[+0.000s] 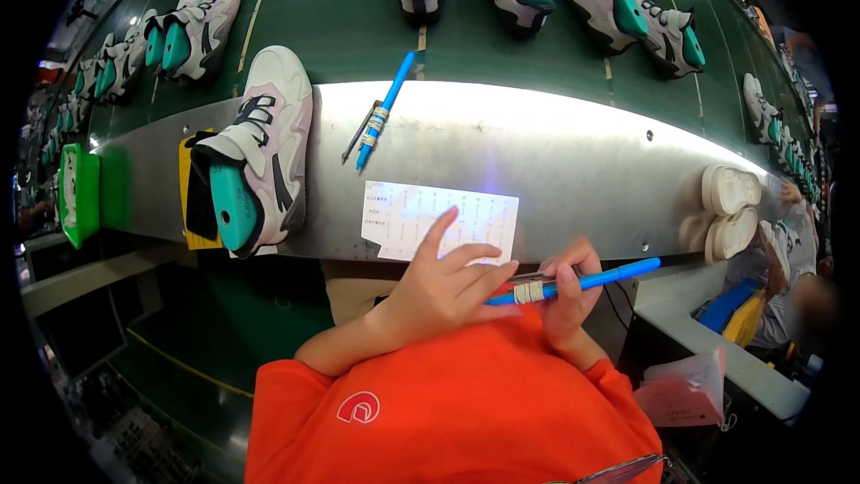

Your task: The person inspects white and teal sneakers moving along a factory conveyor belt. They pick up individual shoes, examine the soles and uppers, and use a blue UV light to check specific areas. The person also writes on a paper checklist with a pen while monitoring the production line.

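conveyor belt: a dark green belt runs across the top, carrying white and pale pink shoes with teal inserts, sole edge toward the worker.
steel shelf: a bright metal ledge lies between the belt and the worker, glare along its far edge.
shoe on the shelf: one shoe with black straps lies on its side at the left end, its teal insert toward the near edge, resting partly on a yellow card.
white soles: stacked at the right end of the shelf, well apart from the hands.
paper slip: a white printed form lies flat on the shelf in front of the worker.
left hand: fingers spread and loose, forefinger tip reaching up onto the slip, the other fingertips touching the near pen; it grips nothing.
right hand: fingers curled shut around a blue pen with tape wrapped round its barrel, held level just below the slip.
spare pen: a second blue taped pen lies farther up the shelf, apart from both hands.
doing it well: judging from this, the slip should be pinned flat under the left fingers while the pen tip comes round, so it cannot slide on the smooth steel.
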### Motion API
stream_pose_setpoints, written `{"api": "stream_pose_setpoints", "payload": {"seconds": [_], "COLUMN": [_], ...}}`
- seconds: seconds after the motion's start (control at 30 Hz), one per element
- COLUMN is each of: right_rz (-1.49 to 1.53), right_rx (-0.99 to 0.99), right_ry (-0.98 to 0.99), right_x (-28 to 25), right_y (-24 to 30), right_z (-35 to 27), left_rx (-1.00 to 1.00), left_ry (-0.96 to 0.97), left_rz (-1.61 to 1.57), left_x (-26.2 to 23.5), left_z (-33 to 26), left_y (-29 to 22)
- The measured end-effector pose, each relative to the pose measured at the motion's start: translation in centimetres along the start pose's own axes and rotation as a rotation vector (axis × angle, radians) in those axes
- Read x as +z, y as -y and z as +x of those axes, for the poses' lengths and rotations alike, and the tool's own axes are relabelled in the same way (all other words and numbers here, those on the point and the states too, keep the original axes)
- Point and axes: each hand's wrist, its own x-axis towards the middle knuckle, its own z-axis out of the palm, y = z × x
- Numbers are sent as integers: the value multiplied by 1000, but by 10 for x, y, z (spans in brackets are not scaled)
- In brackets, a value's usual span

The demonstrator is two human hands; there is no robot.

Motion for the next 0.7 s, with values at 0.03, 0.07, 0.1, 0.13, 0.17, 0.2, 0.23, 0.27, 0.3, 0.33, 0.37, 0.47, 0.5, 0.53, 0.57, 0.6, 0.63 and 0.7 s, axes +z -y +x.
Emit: {"api": "stream_pose_setpoints", "payload": {"seconds": [0.03, 0.07, 0.1, 0.13, 0.17, 0.2, 0.23, 0.27, 0.3, 0.33, 0.37, 0.47, 0.5, 0.53, 0.57, 0.6, 0.63, 0.7], "right_rz": [9, -16, -43, -69, -129, -188, -247, -228, -209, -190, -197, -194, -180, -166, -101, -38, 26, -21], "right_rx": [-33, -91, -151, -211, -229, -246, -264, -243, -220, -196, -151, 9, 73, 137, 137, 137, 135, 94], "right_ry": [-8, -2, 6, 14, 57, 101, 146, 137, 125, 113, 160, 317, 371, 425, 305, 180, 55, 8], "right_x": [0, -1, -3, -5, -7, -9, -10, -11, -10, -10, -11, -13, -14, -15, -11, -5, 0, 2], "right_y": [-2, -4, -7, -9, -11, -13, -15, -17, -20, -21, -21, -18, -16, -16, -17, -18, -20, -29], "right_z": [-1, -2, -4, -3, -1, 1, 3, 3, 1, -1, 0, 7, 14, 19, 20, 21, 22, 32], "left_rx": [25, 50, 47, 45, 43, 34, 25, 16, 10, 3, -5, -59, -100, -141, -182, -221, -259, -264], "left_ry": [-3, -6, -18, -30, -42, -55, -68, -82, -74, -67, -59, -34, -10, 12, 34, 21, 7, 42], "left_rz": [-3, -6, -24, -42, -59, -55, -51, -46, -75, -104, -132, -189, -187, -185, -183, -160, -137, -73], "left_x": [4, 7, 8, 9, 11, 14, 17, 19, 21, 23, 24, 26, 23, 17, 12, 7, 1, -7], "left_z": [-2, -3, -4, -4, -4, -5, -7, -8, -11, -12, -13, -14, -11, -6, -2, -2, -3, -8], "left_y": [2, 3, 4, 5, 6, 7, 7, 8, 9, 11, 13, 18, 19, 20, 22, 27, 34, 49]}}
